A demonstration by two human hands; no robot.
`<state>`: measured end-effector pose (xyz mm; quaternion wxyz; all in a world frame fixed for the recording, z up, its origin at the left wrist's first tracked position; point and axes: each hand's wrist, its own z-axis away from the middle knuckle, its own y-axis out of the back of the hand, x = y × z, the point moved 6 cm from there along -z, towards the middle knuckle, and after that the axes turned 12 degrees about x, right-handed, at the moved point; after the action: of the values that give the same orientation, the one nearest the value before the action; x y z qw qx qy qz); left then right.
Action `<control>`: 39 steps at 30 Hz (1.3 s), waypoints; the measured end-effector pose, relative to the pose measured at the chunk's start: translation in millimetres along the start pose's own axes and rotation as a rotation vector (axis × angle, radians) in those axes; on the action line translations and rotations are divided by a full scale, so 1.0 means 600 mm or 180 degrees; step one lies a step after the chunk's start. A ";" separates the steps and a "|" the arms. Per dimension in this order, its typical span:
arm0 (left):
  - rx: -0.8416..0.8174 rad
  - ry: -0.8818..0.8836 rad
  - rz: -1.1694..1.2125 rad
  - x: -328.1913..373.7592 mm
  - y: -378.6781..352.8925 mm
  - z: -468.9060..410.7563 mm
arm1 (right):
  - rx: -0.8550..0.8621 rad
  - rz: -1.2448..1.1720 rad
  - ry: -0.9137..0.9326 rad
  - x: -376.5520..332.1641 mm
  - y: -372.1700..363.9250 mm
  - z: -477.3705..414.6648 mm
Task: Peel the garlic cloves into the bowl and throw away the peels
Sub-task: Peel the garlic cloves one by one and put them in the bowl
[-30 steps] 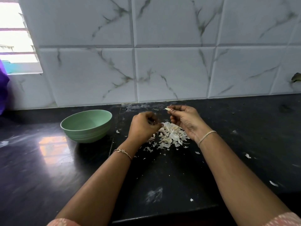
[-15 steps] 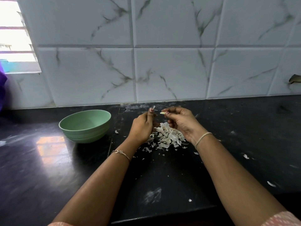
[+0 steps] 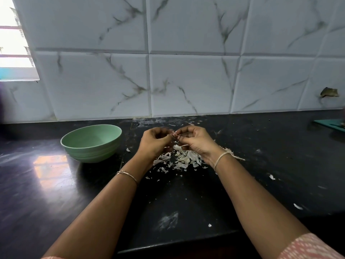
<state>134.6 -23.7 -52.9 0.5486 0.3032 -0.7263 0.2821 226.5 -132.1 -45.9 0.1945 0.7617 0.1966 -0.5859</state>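
Both hands have closed together since the earlier frame. I see the left hand (image 3: 155, 142) and right hand (image 3: 195, 141) meeting fingertip to fingertip. Both pinch the garlic clove (image 3: 175, 135), which is mostly hidden between them. It is held above the peels (image 3: 183, 158) heaped on the bench (image 3: 56, 193). The green bowl (image 3: 89, 154) stands apart, left of the left hand.

Garlic clove (image 3: 175, 134) mostly behind fingertips (image 3: 169, 136)
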 end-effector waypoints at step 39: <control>0.1027 -0.1127 -0.2239 0.164 0.220 -0.030 | 0.0286 0.2234 0.1607 -0.012 0.003 0.014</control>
<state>25.9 63.4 36.4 0.4238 0.6583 -0.6081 0.1314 219.0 -138.4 -40.9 0.2943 0.9095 -0.0586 -0.2876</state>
